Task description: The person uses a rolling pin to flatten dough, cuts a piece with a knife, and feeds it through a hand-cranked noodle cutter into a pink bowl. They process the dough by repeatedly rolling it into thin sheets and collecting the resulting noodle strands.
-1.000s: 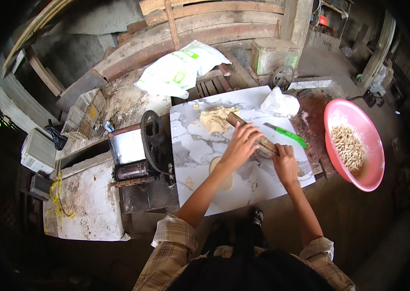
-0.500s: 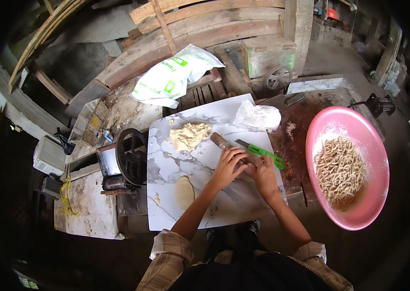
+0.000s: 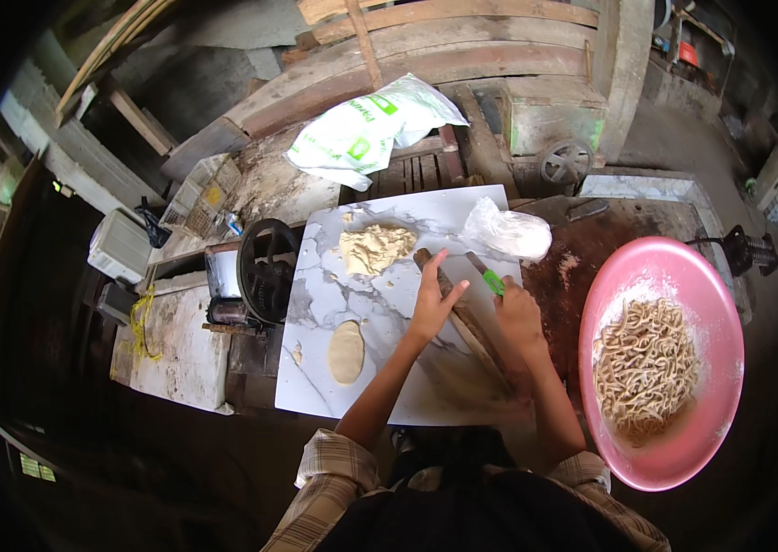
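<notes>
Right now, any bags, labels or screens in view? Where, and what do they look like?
White sack: crumpled, green printed patches, lying on the wooden bench behind the marble board.
Clear plastic bag: bunched, whitish, on the board's far right corner, beyond the right hand.
No screens visible.

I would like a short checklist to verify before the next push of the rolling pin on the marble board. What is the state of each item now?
1. Both hands on the rolling pin: ok. The left hand and the right hand rest on it.
2. Dough under the pin: cannot tell; hands and pin hide it.
3. Room on the marble board: ok. The oval dough piece and the rough dough lump lie apart from the pin.
4. Green-handled knife: not ok; it lies close beside the pin's far end.
5. Pink basin of noodles: ok; off the board, to the right.
</notes>
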The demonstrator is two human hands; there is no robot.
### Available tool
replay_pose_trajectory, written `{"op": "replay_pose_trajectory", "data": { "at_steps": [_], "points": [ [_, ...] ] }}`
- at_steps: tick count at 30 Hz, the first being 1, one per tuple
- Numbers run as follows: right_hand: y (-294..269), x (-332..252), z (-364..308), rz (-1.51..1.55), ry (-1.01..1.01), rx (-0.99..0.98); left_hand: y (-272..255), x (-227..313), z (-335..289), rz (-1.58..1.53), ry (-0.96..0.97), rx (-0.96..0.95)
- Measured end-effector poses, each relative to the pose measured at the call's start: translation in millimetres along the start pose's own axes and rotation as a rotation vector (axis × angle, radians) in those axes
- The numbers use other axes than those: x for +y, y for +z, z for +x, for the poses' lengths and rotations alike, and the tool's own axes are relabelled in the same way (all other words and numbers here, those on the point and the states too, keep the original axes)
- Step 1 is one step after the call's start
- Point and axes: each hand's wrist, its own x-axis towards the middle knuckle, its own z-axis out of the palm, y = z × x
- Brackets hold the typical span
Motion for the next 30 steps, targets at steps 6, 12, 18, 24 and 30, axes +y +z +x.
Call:
{"op": "replay_pose_trajectory", "data": {
  "at_steps": [6,12,18,24,30],
  "points": [
    [-62.7,-68.9,-35.0,0.086,-0.227,-0.168,-69.0,30.0,1.4,-0.588,-0.300,0.007],
    [-26.1,-102.5,-52.7,0.320,-0.408,-0.335,-139.4,27.1,-51.5,-0.598,-0.417,0.116],
    [25.7,-136.2,-47.4,0.087,-0.615,-0.324,-206.2,-16.9,-116.5,-0.355,-0.501,0.442],
    [70.7,-150.0,-36.5,-0.480,-0.874,-0.196,-226.8,-12.1,-143.1,0.381,-0.124,0.072],
    [86.2,-171.1,-45.0,-0.594,-0.910,-0.130,-227.4,-15.6,-165.7,0.586,-0.138,-0.152]
  ]
}}
